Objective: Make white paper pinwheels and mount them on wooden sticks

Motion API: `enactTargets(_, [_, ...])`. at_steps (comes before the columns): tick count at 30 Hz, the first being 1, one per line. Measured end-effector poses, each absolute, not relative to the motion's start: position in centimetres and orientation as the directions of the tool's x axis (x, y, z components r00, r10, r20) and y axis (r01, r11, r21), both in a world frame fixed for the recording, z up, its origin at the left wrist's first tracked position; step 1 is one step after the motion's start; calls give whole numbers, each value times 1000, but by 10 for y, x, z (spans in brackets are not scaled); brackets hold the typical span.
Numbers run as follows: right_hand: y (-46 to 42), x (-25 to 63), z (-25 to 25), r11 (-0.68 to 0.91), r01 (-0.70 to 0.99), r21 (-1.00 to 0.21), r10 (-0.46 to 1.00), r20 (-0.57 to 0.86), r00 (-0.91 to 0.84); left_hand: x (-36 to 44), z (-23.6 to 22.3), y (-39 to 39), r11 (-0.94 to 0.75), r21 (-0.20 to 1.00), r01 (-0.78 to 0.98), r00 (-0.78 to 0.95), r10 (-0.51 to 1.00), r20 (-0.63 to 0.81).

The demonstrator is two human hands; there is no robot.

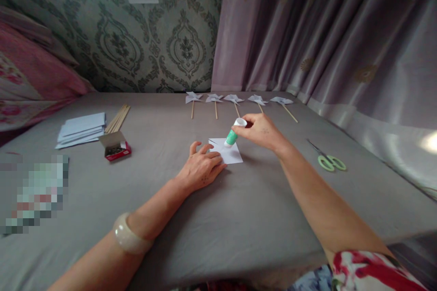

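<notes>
If the right hand (pixel 261 131), gripping the glue stick (pixel 232 138), drags hard, I fear the paper square (pixel 234 154) could crease beneath the loosely spread left hand (pixel 204 164).

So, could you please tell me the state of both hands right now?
Left hand: open, resting partly on the paper.
Right hand: closed around the glue stick, its lower end at the paper.

Curtains (pixel 307 27) beside patterned wallpaper (pixel 143 38)

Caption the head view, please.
Right hand holds glue stick against white paper, left hand on its edge; five pinwheels beyond.
</notes>
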State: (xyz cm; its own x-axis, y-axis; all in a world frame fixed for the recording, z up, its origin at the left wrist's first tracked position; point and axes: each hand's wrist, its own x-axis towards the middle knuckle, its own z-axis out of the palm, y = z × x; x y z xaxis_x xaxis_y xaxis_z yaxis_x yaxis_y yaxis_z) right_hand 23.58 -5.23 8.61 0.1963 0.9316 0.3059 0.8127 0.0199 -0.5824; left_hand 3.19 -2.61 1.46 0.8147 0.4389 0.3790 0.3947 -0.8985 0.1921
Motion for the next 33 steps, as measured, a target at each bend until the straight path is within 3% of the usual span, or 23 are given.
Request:
enactTargets(3, [-49,226,86,-12,872,-490,931,312,188,32,15,-26,-897,198,395,815,441,376])
enactTargets(14, [-44,214,76,55,928,-369,935,345,81,33,14,-26,-894,196,404,813,449,371])
enactTargets(25, [-44,220,53,73,911,-405,956,290,52,32,12,-22,-884,179,432,822,467,325])
enactTargets(33, [-40,219,45,89,927,-364,961,277,16,32,10,-22,-881,217,420,817,471,333])
